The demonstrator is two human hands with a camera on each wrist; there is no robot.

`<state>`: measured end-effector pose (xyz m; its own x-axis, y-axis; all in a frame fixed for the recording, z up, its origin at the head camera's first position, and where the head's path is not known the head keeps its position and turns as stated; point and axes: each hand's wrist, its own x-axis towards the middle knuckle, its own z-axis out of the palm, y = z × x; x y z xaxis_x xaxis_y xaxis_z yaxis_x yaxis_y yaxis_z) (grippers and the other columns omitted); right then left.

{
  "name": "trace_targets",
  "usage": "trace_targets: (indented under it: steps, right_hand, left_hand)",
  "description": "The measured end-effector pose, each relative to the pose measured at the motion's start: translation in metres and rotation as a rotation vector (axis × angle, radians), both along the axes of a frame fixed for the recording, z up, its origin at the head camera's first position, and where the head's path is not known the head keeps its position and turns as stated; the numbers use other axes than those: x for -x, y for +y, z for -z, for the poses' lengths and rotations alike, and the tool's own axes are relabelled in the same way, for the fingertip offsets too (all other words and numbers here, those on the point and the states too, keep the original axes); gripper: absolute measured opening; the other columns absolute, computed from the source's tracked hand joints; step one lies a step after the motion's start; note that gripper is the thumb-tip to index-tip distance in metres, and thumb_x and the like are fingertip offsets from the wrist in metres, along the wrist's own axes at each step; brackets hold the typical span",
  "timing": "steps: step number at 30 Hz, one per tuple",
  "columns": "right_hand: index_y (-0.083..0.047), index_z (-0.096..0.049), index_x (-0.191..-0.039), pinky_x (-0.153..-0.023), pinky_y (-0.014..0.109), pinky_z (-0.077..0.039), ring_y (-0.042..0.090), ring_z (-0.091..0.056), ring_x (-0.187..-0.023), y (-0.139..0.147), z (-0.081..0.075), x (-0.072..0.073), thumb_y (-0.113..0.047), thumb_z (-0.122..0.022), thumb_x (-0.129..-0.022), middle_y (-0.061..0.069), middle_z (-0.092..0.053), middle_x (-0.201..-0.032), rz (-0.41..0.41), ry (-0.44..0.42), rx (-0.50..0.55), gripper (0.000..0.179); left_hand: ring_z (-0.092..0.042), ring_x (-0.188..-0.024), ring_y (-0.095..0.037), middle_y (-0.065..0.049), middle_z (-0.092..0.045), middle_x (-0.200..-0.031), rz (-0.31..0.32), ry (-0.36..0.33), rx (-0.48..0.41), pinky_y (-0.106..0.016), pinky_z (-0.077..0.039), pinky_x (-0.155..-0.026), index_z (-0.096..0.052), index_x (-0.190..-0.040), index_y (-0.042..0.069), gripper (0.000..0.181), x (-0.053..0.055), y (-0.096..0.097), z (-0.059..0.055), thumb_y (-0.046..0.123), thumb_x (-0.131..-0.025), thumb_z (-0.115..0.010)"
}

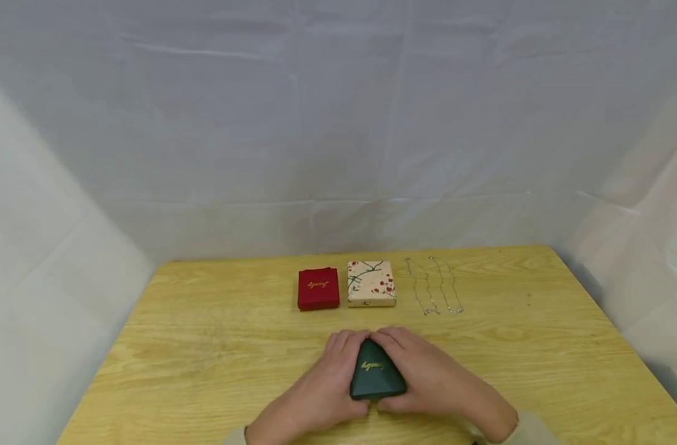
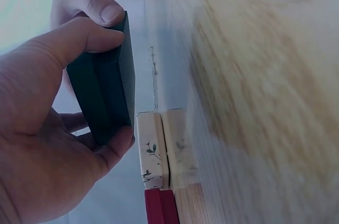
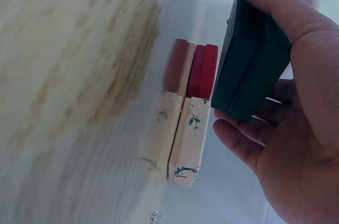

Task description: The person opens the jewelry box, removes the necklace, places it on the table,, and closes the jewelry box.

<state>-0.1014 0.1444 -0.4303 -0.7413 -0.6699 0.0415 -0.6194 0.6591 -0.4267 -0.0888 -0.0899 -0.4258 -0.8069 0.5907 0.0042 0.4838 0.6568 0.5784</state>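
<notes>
Both hands hold a dark green jewelry box (image 1: 376, 369) with gold lettering on its lid, near the front middle of the table. My left hand (image 1: 330, 384) grips its left side, the thumb at the near edge and the fingers at the far end. From the other side my right hand (image 1: 427, 377) grips it the same way. In the left wrist view the green box (image 2: 103, 86) looks lifted slightly off the tabletop, its underside partly showing. The lid appears closed in the right wrist view, where a seam runs along the box (image 3: 251, 60).
Beyond the hands stand a red box (image 1: 319, 288) with gold lettering and a cream box (image 1: 371, 284) with a branch-and-flower print, side by side. To their right, two thin chain necklaces (image 1: 434, 287) lie stretched out on the wooden table (image 1: 205, 358). White cloth (image 1: 338, 123) hangs around the table.
</notes>
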Motion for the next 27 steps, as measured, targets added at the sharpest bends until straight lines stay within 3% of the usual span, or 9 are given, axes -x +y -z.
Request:
trace_targets:
  steps: [17,27]
  right_hand:
    - [-0.013,-0.040,-0.162,-0.109,0.041,-0.050,0.014,-0.049,-0.134,0.0017,-0.0033,0.0000,-0.059,-0.084,-0.086,-0.002,-0.044,-0.153,0.009,-0.067,0.057,0.098]
    - [-0.014,-0.040,-0.162,-0.107,0.042,-0.052,0.014,-0.051,-0.131,0.0023,-0.0048,0.0000,-0.061,-0.082,-0.087,-0.003,-0.046,-0.152,0.008,-0.066,0.030,0.097]
  left_hand:
    - [-0.041,-0.134,-0.016,0.000,-0.041,-0.151,-0.009,-0.094,-0.049,-0.038,-0.044,-0.115,-0.033,-0.159,0.012,0.099,0.0032,-0.0055,-0.0002,0.022,-0.081,-0.092]
    - [-0.041,-0.134,-0.015,0.001,-0.041,-0.150,0.007,-0.078,-0.058,-0.038,-0.044,-0.115,-0.034,-0.158,0.013,0.096,0.0031,-0.0072,0.0008,0.023,-0.082,-0.092]
